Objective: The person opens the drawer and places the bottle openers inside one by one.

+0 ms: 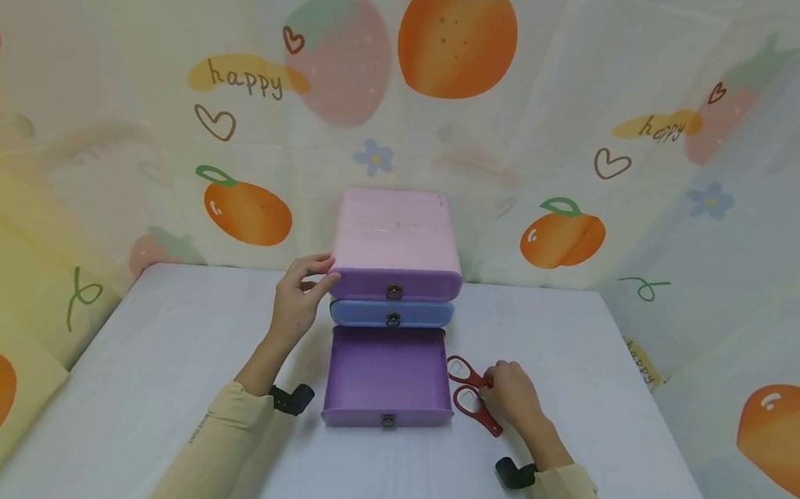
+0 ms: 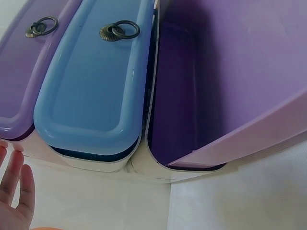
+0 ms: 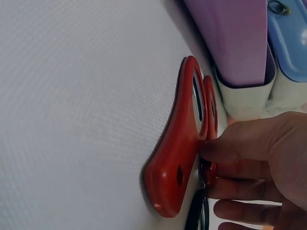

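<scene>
A small three-tier drawer cabinet (image 1: 397,230) with a pink top stands at the table's far edge. Its bottom purple drawer (image 1: 392,374) is pulled out and bare inside; the blue drawer (image 2: 93,81) and the top purple drawer (image 1: 362,284) are in. My left hand (image 1: 294,304) touches the cabinet's upper left side, its fingers fairly straight in the left wrist view. Red-handled scissors (image 3: 170,167) lie on the table just right of the open drawer. With thumb and fingers, my right hand (image 1: 512,391) pinches them near the pivot, hiding the blades in the head view.
A white-covered table (image 1: 173,357) carries the cabinet. Behind it hangs a fruit-printed cloth (image 1: 422,142), which also runs along both sides. Brass ring pulls (image 2: 120,31) stick out from the drawer fronts.
</scene>
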Available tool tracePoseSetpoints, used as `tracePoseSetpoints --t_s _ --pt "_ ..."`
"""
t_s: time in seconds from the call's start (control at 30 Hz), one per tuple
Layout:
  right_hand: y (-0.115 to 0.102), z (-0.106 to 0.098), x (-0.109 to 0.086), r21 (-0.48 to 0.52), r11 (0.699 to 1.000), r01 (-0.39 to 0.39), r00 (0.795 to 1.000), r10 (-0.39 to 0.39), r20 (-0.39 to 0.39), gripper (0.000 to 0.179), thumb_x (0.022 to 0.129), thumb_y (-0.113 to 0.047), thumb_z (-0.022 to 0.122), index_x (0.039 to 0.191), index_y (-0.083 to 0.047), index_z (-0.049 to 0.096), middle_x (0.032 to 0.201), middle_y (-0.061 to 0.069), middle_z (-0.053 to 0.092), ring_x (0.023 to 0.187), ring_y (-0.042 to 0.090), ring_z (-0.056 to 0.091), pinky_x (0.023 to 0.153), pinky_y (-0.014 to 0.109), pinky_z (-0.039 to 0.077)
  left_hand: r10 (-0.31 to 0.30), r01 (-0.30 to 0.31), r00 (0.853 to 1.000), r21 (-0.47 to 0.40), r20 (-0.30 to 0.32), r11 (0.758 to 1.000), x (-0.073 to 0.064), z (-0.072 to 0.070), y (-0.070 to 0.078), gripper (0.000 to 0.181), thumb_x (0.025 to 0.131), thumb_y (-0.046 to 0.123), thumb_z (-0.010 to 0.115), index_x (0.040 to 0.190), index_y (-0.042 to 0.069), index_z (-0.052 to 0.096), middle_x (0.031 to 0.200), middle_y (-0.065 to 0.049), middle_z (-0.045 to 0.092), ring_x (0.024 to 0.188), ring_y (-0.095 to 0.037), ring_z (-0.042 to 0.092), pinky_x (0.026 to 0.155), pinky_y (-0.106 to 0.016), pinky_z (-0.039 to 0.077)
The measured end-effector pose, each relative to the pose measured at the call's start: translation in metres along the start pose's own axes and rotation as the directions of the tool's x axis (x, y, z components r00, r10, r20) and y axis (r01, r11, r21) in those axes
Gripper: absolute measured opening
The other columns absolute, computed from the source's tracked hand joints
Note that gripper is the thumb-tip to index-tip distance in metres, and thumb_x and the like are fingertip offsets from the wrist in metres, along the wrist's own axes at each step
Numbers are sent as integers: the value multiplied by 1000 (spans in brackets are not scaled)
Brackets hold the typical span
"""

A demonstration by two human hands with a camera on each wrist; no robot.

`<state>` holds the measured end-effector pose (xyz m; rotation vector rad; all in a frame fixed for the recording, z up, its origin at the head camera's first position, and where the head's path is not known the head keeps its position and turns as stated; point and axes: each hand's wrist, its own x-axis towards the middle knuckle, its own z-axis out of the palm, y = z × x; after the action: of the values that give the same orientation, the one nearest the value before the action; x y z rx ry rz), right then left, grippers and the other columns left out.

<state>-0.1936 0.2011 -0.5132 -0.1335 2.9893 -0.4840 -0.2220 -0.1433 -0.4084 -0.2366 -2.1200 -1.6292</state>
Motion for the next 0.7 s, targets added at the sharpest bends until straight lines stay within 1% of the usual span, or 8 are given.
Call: tracePoseSetpoints --t_s 0.17,0.33,0.5,0.7 --pt "0 0 -1 -6 1000 3 1000 -3 -13 14 81 -13 74 88 -2 74 75 4 57 75 18 48 65 32 43 5 -5 1000 -6 0 1000 0 0 0 27 88 5 69 110 -10 65 128 -25 60 106 3 53 82 -14 45" --pt "0 -2 -1 24 1000 -3 1000 4 -30 14 81 -14 73 87 -1 75 75 4 58 75 18 48 66 32 44 2 -2 1000 -9 0 1000 0 -1 -1 27 88 5 69 110 -10 65 128 -25 60 107 2 53 83 -18 46" --pt "2 -5 -1 46 999 0 999 2 -49 13 79 -13 72 84 -2 74 75 5 58 75 18 48 66 33 44 1 -1 1000 -16 2 1000 0 -1 -2 27 88 6 69 110 -9 65 128 -25 60 108 1 53 82 -17 46" --pt "4 -7 -1 95 995 -43 998 47 -42 17 80 -14 73 90 0 74 79 6 59 74 19 50 66 32 45 -18 18 1000 -11 -2 1000 0 0 -3 26 89 6 69 110 -9 65 128 -22 60 107 1 52 82 -15 45"
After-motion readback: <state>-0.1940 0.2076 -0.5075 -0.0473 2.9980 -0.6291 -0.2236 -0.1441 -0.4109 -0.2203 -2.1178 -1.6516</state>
